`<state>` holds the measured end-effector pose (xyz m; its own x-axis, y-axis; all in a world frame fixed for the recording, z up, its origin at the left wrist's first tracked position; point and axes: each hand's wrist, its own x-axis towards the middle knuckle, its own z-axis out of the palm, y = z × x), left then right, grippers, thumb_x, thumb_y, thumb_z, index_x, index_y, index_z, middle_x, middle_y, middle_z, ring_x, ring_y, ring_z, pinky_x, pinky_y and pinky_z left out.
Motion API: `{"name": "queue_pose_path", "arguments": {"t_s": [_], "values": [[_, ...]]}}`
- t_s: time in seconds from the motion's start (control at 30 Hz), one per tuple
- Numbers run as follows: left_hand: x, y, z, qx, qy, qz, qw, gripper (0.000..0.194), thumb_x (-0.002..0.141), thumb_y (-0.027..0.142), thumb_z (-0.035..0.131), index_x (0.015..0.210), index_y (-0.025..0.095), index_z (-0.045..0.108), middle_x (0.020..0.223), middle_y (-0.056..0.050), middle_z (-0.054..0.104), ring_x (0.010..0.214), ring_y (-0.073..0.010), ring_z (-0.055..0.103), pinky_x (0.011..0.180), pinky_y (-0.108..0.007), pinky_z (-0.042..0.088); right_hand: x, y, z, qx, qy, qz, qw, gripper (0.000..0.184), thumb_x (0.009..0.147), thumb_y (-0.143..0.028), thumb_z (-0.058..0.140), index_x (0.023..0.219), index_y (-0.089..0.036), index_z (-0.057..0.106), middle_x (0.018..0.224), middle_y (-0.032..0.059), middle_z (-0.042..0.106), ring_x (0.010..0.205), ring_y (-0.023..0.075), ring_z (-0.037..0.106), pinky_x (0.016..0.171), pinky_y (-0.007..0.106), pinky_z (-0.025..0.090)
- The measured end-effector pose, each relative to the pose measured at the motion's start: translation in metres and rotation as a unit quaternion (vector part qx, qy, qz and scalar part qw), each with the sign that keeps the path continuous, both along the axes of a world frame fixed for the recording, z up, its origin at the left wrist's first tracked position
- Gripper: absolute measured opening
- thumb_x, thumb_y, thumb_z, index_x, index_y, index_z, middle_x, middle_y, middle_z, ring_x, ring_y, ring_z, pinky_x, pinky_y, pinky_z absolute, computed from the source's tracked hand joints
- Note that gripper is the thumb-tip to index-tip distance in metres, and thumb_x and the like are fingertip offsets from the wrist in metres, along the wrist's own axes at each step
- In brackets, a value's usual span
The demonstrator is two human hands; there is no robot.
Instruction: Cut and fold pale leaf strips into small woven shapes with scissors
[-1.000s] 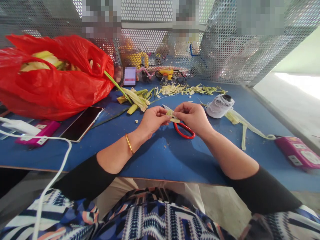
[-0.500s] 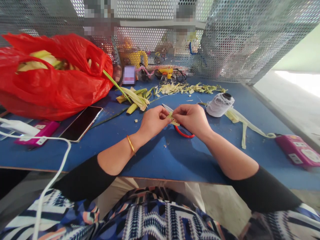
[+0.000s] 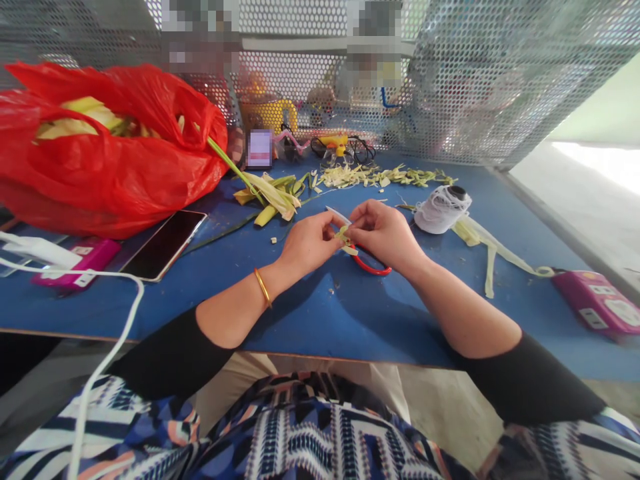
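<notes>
Between my two hands is a small pale yellow-green strip of husk (image 3: pixel 349 250), perhaps corn husk. My left hand (image 3: pixel 309 243) pinches it from the left with thumb and forefinger. From the right, my right hand (image 3: pixel 383 230) grips the same piece with its fingertips, the hands nearly touching. Below them lie scissors with a red handle (image 3: pixel 373 269), partly hidden by my right hand; a blade pokes out beyond the fingers. A spool of white thread (image 3: pixel 440 212) stands to the right of my right hand.
A red plastic bag (image 3: pixel 150 180) of husks fills the left, beside a phone (image 3: pixel 167 247). Loose husks (image 3: pixel 273 197) and a row of shredded pieces (image 3: pixel 385 176) lie behind my hands. A magenta box (image 3: pixel 597 300) sits far right. Perforated metal mesh (image 3: pixel 450 87) borders the blue table (image 3: pixel 310 320).
My right hand's fingers have risen slightly and shifted over the husk strip, which now looks more bunched. Both hands stay in nearly the same place. The whole view has shifted a little.
</notes>
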<state>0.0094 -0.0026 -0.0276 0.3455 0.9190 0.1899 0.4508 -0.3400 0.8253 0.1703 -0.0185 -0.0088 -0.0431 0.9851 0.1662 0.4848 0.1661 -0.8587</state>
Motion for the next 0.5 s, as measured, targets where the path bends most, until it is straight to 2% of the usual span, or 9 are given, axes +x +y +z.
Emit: {"name": "queue_pose_path", "arguments": {"t_s": [0.23,0.33,0.43,0.5], "values": [[0.0005,-0.0041,0.0028,0.029,0.028,-0.013,0.999,0.023,0.075,0.015,0.066,0.098,0.02,0.065,0.064,0.005,0.064,0.061,-0.0127,0.058,0.058,-0.024,0.038,-0.0002,-0.0024,0.0023,0.013,-0.051,-0.027,0.998,0.017,0.067,-0.011,0.063,0.081,-0.019,0.06,0.062,-0.0032,0.067,0.056,0.013,0.061,0.056,0.026,0.043],[0.0005,-0.0063,0.0046,0.043,0.055,-0.026,0.997,0.031,0.076,0.015,0.065,0.107,0.021,0.061,0.066,0.005,0.065,0.063,-0.0132,0.06,0.058,-0.024,0.037,-0.0005,-0.0016,0.0052,-0.059,-0.001,-0.011,0.998,0.016,0.067,-0.009,0.064,0.08,-0.018,0.064,0.059,-0.0023,0.067,0.057,0.0142,0.062,0.055,0.026,0.045],[0.0003,-0.0074,0.0063,0.043,0.074,-0.032,0.996,0.036,0.078,0.015,0.064,0.112,0.022,0.056,0.071,0.005,0.068,0.067,-0.014,0.062,0.059,-0.025,0.038,-0.0013,-0.001,0.0084,-0.142,0.082,0.018,0.986,0.013,0.067,-0.006,0.063,0.072,-0.018,0.066,0.058,-0.0013,0.067,0.057,0.014,0.064,0.058,0.026,0.05],[0.0003,-0.0078,0.007,0.042,0.085,-0.022,0.995,0.038,0.078,0.015,0.063,0.115,0.021,0.053,0.073,0.004,0.069,0.069,-0.0148,0.063,0.061,-0.025,0.039,-0.0022,-0.0011,0.0093,-0.164,0.111,0.032,0.98,0.013,0.067,-0.006,0.063,0.067,-0.018,0.066,0.059,-0.0008,0.068,0.056,0.0128,0.063,0.059,0.025,0.051]]}}
